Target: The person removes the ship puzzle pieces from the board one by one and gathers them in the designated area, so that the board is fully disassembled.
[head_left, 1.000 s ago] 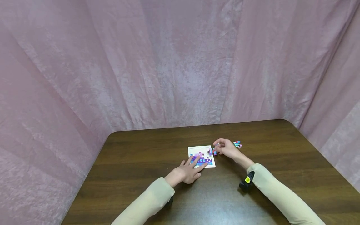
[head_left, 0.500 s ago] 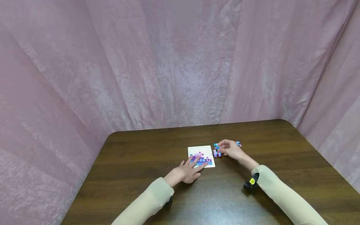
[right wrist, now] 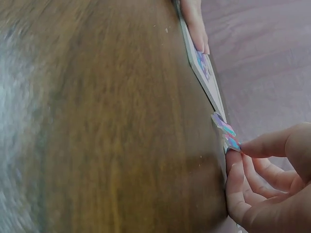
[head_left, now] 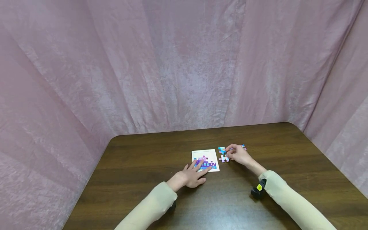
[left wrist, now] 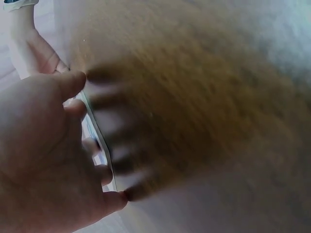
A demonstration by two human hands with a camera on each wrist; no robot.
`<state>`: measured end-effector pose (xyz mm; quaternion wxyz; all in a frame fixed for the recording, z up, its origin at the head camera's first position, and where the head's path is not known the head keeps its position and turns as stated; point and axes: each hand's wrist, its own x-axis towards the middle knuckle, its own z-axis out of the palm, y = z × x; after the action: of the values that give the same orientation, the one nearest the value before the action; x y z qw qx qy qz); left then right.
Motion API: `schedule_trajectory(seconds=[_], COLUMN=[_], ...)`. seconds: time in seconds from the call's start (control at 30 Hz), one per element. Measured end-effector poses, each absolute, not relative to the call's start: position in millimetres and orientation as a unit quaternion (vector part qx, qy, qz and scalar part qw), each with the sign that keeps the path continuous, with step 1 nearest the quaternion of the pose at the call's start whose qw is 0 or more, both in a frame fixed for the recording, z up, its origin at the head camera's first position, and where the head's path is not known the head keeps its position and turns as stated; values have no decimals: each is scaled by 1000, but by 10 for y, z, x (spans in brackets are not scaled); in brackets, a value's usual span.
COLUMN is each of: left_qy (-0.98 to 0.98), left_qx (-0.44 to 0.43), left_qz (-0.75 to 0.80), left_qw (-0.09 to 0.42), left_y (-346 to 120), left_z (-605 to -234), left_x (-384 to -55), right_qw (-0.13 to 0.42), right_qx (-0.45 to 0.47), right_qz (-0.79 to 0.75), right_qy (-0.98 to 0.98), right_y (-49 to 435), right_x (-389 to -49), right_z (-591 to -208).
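Note:
My left hand (head_left: 193,176) rests with spread fingers on a jigsaw puzzle in a white frame (head_left: 201,151). The puzzle's lower part shows a purple and blue picture; the upper part of the board is bare white. In the left wrist view, the fingertips (left wrist: 116,200) reach over the frame's near edge. Just right of the frame, my right hand (head_left: 240,155) pinches a pink and light-blue puzzle piece (head_left: 224,158) between thumb and finger. The right wrist view has the piece (right wrist: 232,142) tilted at the fingertips, close to the frame's corner.
A blue puzzle piece (head_left: 222,150) lies just behind the pinched one. More pieces (head_left: 244,147) lie beyond the right hand, partly hidden by it. The brown wooden table (head_left: 149,153) ends at a pink curtain (head_left: 184,80).
My right hand has drawn back to the right, and the pinched piece has gone from over the frame's right edge to beside it, turned somewhat. My left hand has stayed put.

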<state>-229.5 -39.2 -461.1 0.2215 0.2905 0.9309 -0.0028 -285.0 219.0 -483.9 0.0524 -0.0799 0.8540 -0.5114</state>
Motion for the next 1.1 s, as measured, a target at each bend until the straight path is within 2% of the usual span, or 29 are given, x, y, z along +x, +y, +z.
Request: schedule_trajectory(seconds=[0.47, 1.1], left_qy=[934, 934], left_qx=[294, 291], left_qz=[-11, -9], left_qw=[205, 205], left_y=[-399, -406], left_z=[-4648, -4688], left_x=[-2264, -2264], right_qw=[9, 2], right_qx=[-92, -117], right_qz=[-411, -397], right_qy=[907, 910], right_y=[2154, 2149], right_x=[-2892, -2912], right_z=[-4868, -4858])
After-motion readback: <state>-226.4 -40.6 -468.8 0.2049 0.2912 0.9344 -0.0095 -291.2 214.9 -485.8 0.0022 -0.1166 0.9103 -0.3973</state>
